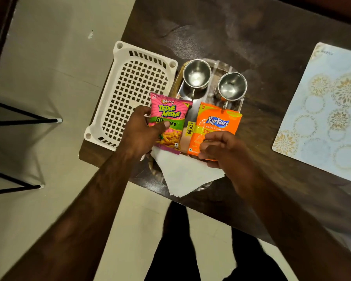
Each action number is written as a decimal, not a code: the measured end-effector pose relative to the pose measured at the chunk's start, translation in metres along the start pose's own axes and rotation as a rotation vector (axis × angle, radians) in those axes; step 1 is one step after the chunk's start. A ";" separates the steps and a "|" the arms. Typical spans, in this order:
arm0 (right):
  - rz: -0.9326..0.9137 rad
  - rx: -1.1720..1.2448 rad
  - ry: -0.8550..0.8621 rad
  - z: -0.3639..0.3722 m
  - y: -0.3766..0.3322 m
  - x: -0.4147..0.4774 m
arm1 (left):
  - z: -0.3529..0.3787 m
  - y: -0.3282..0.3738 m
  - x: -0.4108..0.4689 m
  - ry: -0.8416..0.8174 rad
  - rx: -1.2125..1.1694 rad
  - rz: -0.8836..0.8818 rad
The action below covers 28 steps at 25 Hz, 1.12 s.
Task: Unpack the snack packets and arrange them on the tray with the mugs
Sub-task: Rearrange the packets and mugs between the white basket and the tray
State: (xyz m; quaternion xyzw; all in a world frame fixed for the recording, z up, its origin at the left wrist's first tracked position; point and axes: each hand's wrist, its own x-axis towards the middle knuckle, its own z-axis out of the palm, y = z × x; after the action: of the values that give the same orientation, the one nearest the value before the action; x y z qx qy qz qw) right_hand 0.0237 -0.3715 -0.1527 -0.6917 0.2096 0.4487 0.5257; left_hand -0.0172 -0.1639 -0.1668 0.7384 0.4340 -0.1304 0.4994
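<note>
A clear tray (239, 107) lies on the dark table and carries two steel mugs, one (197, 75) at its far left and the other (232, 86) at its far right. A pink Bingo snack packet (169, 116) rests on the tray's near left, gripped on its left edge by my left hand (140, 131). Beside it lies an orange Kurkure packet (217, 122); my right hand (223, 151) pinches its near edge. Between the packets a third pack (188, 131) with a yellow price strip shows. White paper napkins (187, 175) lie under the packets' near ends.
A white perforated plastic basket (134, 92) sits left of the tray, overhanging the table's left edge. A pale blue patterned placemat (328, 110) lies at the right. Black metal legs (24, 120) stand on the floor at the left. My own legs are below the table's near edge.
</note>
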 end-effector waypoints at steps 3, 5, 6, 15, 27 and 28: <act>0.014 -0.034 0.014 -0.015 0.000 -0.002 | 0.008 0.004 0.010 -0.020 0.055 0.029; 0.009 -0.058 0.020 -0.022 -0.001 -0.002 | 0.013 0.003 0.011 -0.027 0.083 0.052; 0.004 -0.061 0.019 -0.024 -0.003 -0.002 | 0.017 0.002 0.011 -0.028 0.102 0.062; -0.054 -0.133 -0.023 -0.030 -0.006 0.004 | 0.015 -0.007 0.007 0.070 0.214 0.176; -0.833 -0.910 -0.065 0.097 -0.159 0.070 | -0.072 -0.096 -0.028 0.408 -0.399 -0.713; -0.824 -1.031 -0.071 0.110 -0.168 0.085 | -0.070 -0.098 -0.027 0.376 -0.503 -0.698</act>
State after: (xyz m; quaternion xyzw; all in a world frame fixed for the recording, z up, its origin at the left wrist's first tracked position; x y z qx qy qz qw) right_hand 0.1514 -0.1950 -0.1383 -0.8632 -0.3315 0.2760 0.2624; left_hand -0.1250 -0.1060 -0.1784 0.4152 0.7574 -0.0452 0.5019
